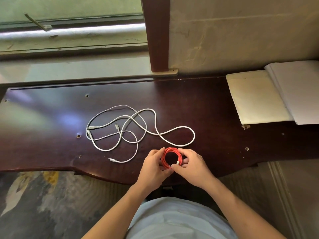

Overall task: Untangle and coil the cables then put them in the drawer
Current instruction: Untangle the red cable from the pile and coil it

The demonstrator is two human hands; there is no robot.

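Note:
A red cable (170, 150) is wound into a small round coil just above the near edge of the dark wooden desk (215, 109). My left hand (152, 167) grips the coil's left side and my right hand (191, 166) grips its right side, thumb and finger pinching a pale plug end at the coil's lower right. White cables (138, 125) lie loose and tangled in overlapping loops on the desk, beyond and left of my hands. Their plug ends show at the left and near the front. No drawer is visible.
A cream padded envelope (255, 97) and a stack of white paper (300, 90) lie at the desk's right end. A window sill (74, 69) and a dark wooden post (158, 33) stand behind the desk. Patterned carpet (51, 204) lies below left.

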